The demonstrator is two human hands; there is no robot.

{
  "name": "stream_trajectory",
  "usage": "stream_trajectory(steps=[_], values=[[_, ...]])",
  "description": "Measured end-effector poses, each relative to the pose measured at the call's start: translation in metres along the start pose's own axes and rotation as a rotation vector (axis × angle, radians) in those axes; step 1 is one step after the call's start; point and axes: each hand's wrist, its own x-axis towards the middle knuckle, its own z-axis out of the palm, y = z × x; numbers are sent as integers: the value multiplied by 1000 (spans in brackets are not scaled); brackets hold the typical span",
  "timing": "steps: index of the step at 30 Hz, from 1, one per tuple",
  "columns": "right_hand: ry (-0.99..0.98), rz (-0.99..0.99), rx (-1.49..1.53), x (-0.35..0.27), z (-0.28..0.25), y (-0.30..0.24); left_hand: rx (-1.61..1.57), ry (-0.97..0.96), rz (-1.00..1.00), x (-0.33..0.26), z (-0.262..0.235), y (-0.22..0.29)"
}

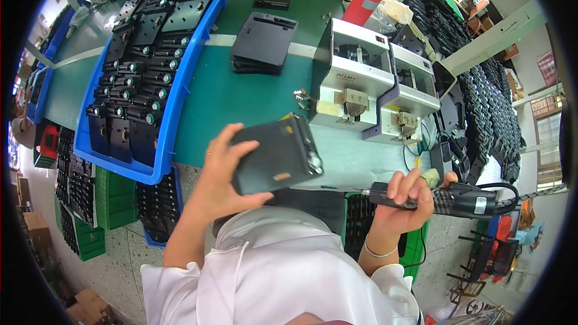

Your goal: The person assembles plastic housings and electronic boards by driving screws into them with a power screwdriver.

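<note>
Black flat plastic panel (277, 155) held tilted above green bench's near edge (241, 108), open bench surface beyond it. Left hand (220, 183) fingers wrapped around panel's left side. Right hand (406, 201) closed around black electric screwdriver (439, 200), off bench edge, tip pointing left. Blue tray (165, 138) of black parts left; white boxy screw feeders (355, 72) behind.

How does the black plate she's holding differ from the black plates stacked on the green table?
The black plate in the left hand is single, lifted off the table and tilted; the stacked black plates lie flat on the green table, several deep, untouched. The held plate shows small metal fittings along one edge; the stack's top shows a plain recessed face. Both are dark, flat and roughly rectangular.
</note>
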Motion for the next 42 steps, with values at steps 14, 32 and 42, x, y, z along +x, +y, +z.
stream_trajectory(steps=[14,32,42], values=[[-21,42,2,21,-10,31,396,699,-151,157,15,-38],[56,69,-134,27,-27,39,482,716,-375,176,80,-27],[-58,42,-135,25,-47,37,767,738,-177,110,-108,-35]])
